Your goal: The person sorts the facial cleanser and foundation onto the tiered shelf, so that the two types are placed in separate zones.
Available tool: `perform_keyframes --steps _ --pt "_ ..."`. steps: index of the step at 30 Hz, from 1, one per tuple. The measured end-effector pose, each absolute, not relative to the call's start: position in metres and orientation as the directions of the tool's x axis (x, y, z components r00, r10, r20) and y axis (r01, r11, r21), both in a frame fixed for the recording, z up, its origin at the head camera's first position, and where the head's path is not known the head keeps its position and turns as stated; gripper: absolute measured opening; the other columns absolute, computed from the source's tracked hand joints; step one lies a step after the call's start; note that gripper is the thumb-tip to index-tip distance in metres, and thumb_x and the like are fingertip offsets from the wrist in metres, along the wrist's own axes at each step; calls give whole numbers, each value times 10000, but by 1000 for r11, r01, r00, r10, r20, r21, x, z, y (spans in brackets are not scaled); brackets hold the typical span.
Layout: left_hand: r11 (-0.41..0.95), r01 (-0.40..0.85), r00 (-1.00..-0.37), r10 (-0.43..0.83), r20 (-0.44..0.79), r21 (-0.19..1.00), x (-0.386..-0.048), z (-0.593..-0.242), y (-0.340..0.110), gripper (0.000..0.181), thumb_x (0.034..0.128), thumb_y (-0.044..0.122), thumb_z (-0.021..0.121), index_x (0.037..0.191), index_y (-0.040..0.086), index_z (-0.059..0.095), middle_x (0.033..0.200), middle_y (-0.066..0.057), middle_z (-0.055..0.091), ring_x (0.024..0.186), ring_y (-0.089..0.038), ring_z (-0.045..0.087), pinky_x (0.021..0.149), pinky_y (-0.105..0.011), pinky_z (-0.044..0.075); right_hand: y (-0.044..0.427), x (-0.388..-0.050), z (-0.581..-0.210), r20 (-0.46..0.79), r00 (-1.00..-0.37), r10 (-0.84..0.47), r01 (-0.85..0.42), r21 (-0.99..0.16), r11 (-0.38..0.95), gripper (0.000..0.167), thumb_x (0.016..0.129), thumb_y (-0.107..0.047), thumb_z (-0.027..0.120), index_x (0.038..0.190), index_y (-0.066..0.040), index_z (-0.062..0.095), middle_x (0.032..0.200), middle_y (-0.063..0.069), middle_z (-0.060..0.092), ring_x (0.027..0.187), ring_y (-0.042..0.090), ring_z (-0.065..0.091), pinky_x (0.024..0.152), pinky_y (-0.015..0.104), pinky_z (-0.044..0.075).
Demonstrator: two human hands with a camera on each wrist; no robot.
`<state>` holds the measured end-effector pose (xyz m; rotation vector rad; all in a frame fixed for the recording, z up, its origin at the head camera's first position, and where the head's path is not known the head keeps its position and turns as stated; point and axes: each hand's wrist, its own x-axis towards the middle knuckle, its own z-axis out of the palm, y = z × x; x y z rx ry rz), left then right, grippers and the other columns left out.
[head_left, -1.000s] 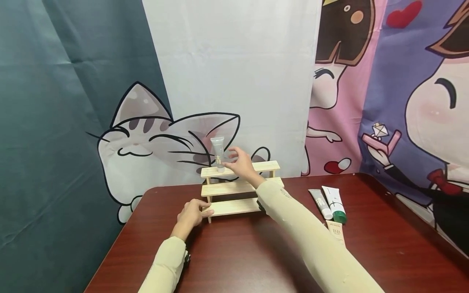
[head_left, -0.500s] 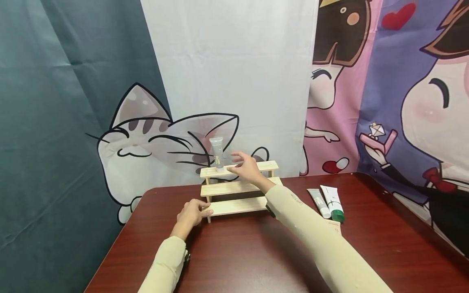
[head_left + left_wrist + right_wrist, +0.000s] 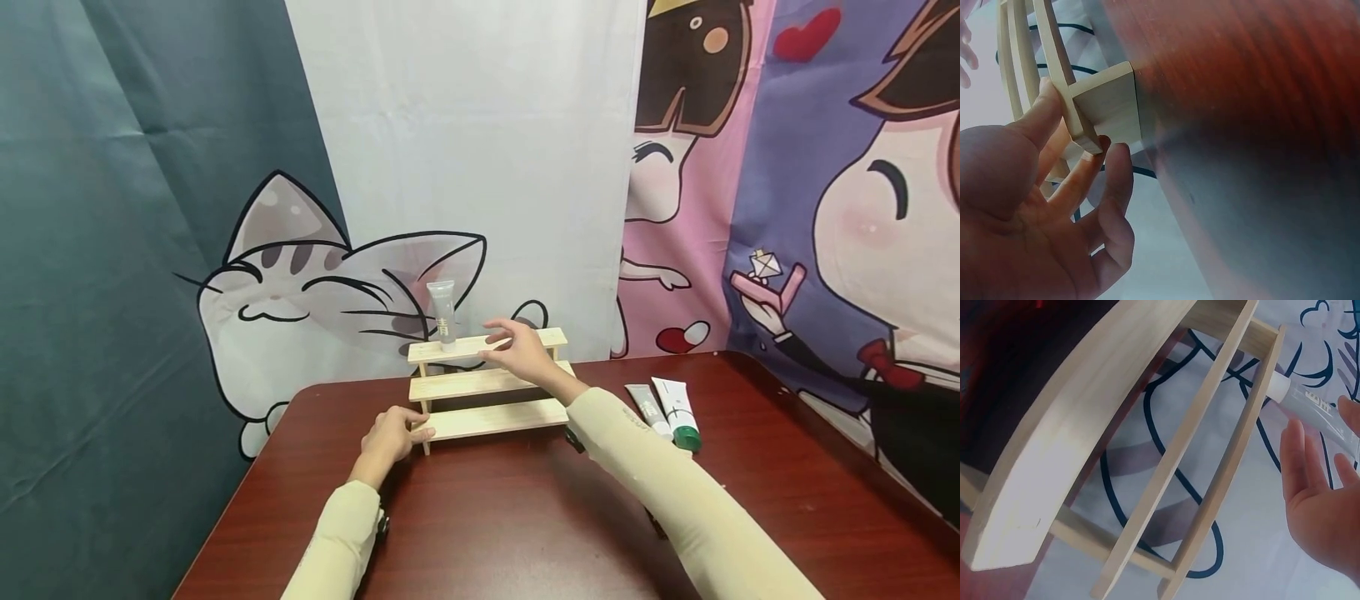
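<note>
A three-tier wooden rack [image 3: 480, 383] stands on the table. One grey translucent tube [image 3: 443, 312] is upright on its cap at the left of the top tier; it also shows in the right wrist view [image 3: 1316, 409]. The left hand [image 3: 390, 435] grips the left end of the bottom tier, and the left wrist view shows thumb and fingers of that hand [image 3: 1054, 206] around the board end. To the right of the tube, apart from it, the right hand [image 3: 522, 354] hovers over the top tier with parted fingers, holding nothing; those fingers show in the right wrist view [image 3: 1322, 481].
On the dark red table [image 3: 480, 517], right of the rack, lie a grey tube [image 3: 648, 408] and a white tube with a green cap [image 3: 677, 412]. The right sleeve [image 3: 675, 492] crosses in front of them. A printed cloth [image 3: 480, 125] hangs behind the table.
The right hand has drawn back rightward from the upright tube, widening the gap. Its sleeve now covers the beige tube seen earlier at the right. The left hand keeps its grip on the rack.
</note>
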<state>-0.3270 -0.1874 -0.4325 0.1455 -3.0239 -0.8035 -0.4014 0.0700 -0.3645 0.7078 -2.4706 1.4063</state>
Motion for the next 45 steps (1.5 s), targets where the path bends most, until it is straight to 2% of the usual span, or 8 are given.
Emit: perform_keyframes --steps 8,13,20,22,31,36,41,45 --pt "861 -89 -996 -92 -20 500 -327 -431 -189 422 839 441 765 1237 306 723 1359 -120 609 1223 -372 571 810 -541 496 82 -395 -366 386 -861 -330 -495 -783 376 511 856 -194 801 1324 -123 609 1131 149 696 949 271 713 643 329 591" --pt "862 -94 -995 -97 -19 498 -326 -430 -190 420 839 436 767 1235 306 724 1358 -125 608 1222 -372 572 790 -534 496 90 -390 -367 387 -864 -321 -491 -791 367 502 855 -185 799 1319 -136 613 1089 128 703 937 252 717 632 337 587" --pt "862 -96 -995 -93 -31 497 -326 -431 -187 410 838 437 772 1226 311 729 1351 -133 611 1221 -378 571 792 -534 499 103 -381 -373 382 -863 -331 -493 -782 382 567 857 -164 794 1361 -37 568 1076 174 706 915 286 708 609 334 582" --pt "863 -97 -995 -93 -32 495 -326 -432 -186 407 839 437 771 1225 315 728 1353 -132 610 1224 -379 568 796 -537 497 106 -380 -375 369 -870 -327 -479 -788 387 575 858 -170 796 1367 -40 565 1081 177 705 920 298 697 612 338 581" --pt "860 -79 -996 -85 -11 505 -328 -430 -187 417 842 436 765 1236 308 723 1354 -128 610 1211 -379 575 788 -541 494 121 -377 -372 342 -882 -325 -449 -820 355 611 844 -169 808 1385 -42 553 1094 182 704 868 264 712 663 481 588" --pt "861 -93 -995 -92 -27 500 -327 -432 -189 420 841 434 766 1239 309 721 1361 -128 605 1218 -382 570 762 -523 494 128 -373 -374 306 -894 -328 -414 -844 341 580 847 -156 805 1365 -53 567 1088 189 703 771 317 698 627 511 578" --pt "858 -97 -995 -103 -16 504 -326 -433 -190 411 834 430 775 1226 318 728 1356 -120 610 1213 -376 576 759 -526 493 135 -369 -374 286 -901 -326 -397 -847 355 564 858 -186 797 1363 -75 571 1098 159 700 787 322 687 629 472 582" --pt "860 -85 -996 -92 -10 503 -326 -432 -189 408 838 432 772 1227 317 727 1360 -133 604 1211 -385 574 767 -536 497 145 -366 -374 268 -906 -328 -378 -860 342 589 858 -191 798 1379 -57 558 1155 209 677 812 370 675 588 382 570"
